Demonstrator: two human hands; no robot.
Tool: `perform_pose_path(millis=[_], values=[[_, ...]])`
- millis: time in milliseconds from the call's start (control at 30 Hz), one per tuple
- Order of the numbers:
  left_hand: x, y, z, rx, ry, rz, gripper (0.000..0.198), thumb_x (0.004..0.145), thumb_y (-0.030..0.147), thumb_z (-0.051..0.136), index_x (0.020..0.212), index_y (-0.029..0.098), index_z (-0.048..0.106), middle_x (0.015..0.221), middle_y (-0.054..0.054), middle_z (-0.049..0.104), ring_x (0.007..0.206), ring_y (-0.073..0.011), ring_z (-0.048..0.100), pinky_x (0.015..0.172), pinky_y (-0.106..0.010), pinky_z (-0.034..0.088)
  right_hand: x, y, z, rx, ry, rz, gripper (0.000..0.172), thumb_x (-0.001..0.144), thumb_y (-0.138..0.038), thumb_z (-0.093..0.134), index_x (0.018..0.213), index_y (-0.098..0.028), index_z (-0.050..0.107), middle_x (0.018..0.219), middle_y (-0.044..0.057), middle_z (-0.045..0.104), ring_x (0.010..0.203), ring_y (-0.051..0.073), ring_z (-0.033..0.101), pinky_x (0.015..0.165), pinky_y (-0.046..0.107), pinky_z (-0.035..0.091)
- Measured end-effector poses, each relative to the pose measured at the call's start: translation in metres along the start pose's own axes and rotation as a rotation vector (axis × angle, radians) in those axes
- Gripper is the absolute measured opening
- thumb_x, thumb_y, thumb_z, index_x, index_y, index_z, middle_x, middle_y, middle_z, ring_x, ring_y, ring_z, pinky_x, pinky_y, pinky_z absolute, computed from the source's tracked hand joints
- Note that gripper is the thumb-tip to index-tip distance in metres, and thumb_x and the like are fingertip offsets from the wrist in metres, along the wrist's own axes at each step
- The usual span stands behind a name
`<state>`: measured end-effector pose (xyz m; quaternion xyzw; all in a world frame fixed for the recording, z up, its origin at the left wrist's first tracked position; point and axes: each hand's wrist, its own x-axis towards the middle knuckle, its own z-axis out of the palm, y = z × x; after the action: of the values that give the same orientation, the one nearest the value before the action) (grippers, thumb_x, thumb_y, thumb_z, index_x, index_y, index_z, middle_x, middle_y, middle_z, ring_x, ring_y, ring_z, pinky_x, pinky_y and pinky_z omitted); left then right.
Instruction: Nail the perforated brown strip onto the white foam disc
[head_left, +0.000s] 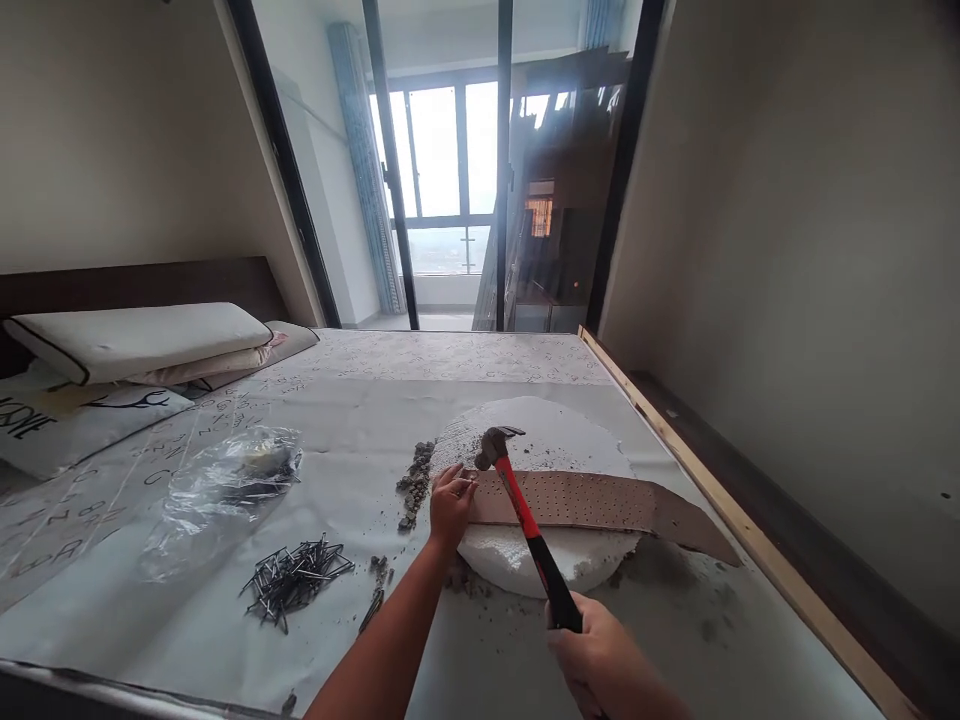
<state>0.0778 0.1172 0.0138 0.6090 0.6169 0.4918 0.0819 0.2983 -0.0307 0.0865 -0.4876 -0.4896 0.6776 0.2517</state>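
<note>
On the bed (360, 420), nails (292, 578) and a plastic bag (229, 490) lie left of a white block (555, 430). A brown, dotted strip (581, 500) crosses it; the right hand (596, 650) grips a hammer (530, 525), the left hand (450, 505) is at the strip's end, its grip unclear.

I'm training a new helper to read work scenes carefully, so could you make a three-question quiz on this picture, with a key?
1. Which hand grips the claw hammer?
2. True or false: the dotted brown strip lies across the top of the white foam disc.
3. What is heaped beside the clear plastic bag?
a) coins
b) nails
c) clothes pegs

Key:
1. The right hand; the left hand is at the strip's left end.
2. True.
3. b
</note>
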Motion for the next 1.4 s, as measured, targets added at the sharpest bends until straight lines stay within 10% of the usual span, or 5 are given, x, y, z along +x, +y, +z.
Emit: perform_pose_path(millis=[400, 1400], values=[[-0.006, -0.008, 0.005, 0.007, -0.017, 0.011, 0.018, 0.079, 0.030, 0.056, 0.071, 0.021, 0.070, 0.123, -0.009, 0.061, 0.125, -0.0260, 0.046, 0.104, -0.048, 0.037, -0.003, -0.019, 0.000, -0.438, 0.140, -0.088, 0.015, 0.068, -0.019, 0.049, 0.061, -0.021, 0.036, 0.056, -0.005, 0.031, 0.053, 0.010, 0.030, 0.050, 0.024, 0.023], [-0.013, -0.007, 0.001, 0.061, -0.029, 0.023, 0.019, 0.078, 0.023, 0.052, 0.069, 0.022, 0.069, 0.126, -0.006, 0.059, 0.127, -0.0262, 0.043, 0.103, -0.046, 0.039, 0.004, -0.011, 0.007, -0.415, 0.106, -0.081, 0.013, 0.065, -0.022, 0.052, 0.061, -0.021, 0.039, 0.058, -0.003, 0.033, 0.057, 0.012, 0.032, 0.054, 0.025, 0.025]])
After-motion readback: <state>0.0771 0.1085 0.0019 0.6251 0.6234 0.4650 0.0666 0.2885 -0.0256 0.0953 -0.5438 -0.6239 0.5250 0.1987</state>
